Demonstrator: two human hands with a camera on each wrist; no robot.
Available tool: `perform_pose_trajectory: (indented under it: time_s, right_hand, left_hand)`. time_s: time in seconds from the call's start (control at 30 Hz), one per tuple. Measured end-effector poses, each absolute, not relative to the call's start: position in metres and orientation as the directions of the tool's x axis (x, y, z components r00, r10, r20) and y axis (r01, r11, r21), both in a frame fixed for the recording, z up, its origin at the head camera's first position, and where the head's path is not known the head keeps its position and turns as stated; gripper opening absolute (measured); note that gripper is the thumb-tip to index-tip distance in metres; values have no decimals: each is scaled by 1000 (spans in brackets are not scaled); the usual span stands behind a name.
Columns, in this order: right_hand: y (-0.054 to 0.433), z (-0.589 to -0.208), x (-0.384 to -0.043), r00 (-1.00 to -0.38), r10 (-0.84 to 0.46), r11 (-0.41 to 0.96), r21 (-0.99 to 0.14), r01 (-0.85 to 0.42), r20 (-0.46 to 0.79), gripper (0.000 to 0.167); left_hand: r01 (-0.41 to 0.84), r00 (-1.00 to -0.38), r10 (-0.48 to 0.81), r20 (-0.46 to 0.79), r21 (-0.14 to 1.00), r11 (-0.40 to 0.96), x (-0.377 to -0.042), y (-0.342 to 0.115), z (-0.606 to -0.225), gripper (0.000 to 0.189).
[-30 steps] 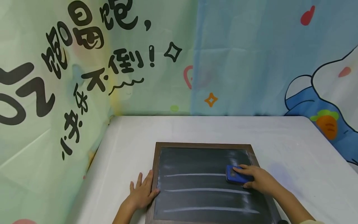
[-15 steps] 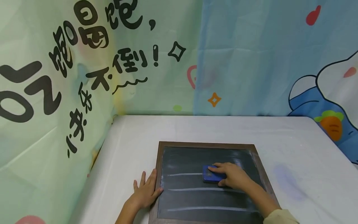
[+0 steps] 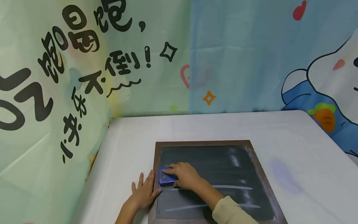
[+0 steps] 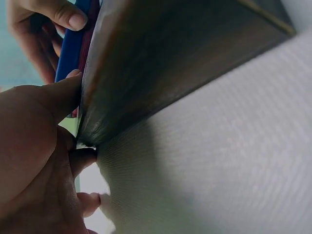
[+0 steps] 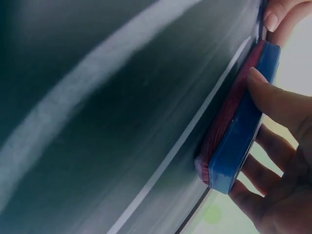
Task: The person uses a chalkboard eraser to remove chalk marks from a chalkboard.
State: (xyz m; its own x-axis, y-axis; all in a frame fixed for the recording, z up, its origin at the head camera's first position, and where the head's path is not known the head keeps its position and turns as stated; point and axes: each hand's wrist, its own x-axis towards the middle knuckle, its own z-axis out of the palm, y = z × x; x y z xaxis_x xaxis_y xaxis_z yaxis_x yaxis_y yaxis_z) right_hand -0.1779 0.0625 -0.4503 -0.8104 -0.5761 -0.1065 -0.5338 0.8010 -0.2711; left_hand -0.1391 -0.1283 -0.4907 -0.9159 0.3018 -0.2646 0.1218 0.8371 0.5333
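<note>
My right hand (image 3: 185, 175) grips a blue chalkboard eraser (image 3: 166, 177) at the left side of a dark chalkboard (image 3: 207, 161) with a brown wooden frame. In the right wrist view the eraser (image 5: 239, 126) shows a dark red felt side against the board, with thumb and fingers on its blue casing. Two white chalk lines (image 3: 232, 187) cross the board below the eraser, partly hidden by the right forearm. My left hand (image 3: 142, 193) rests with spread fingers on the board's left edge, its thumb over the frame. The board's near edge runs partly out of the head view.
The board lies on a white-covered table (image 3: 134, 133) with a faint purple stain (image 3: 285, 174) at right. A printed green cloth (image 3: 151, 93) and a blue cloth (image 3: 237, 77) hang behind and to the left.
My right hand has slid the eraser leftward across the board to the left frame. The uppermost chalk line is gone along that path. My left hand stays on the board's edge.
</note>
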Motion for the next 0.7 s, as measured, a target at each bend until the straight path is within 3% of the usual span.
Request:
perform_pose_trajectory:
  time_s: [0.27,0.7]
  right_hand:
    - [89,-449,-176,-827,-554,807,-303,-507,-93,55]
    - [254,-447,-157,-897,-427,864,-344,-369,-111,61]
  left_hand:
    - [105,-922,281,-266,526,844,-139,-125,-490,72]
    - [98,-919,286,-270,545,832,-138,-125,-487,72]
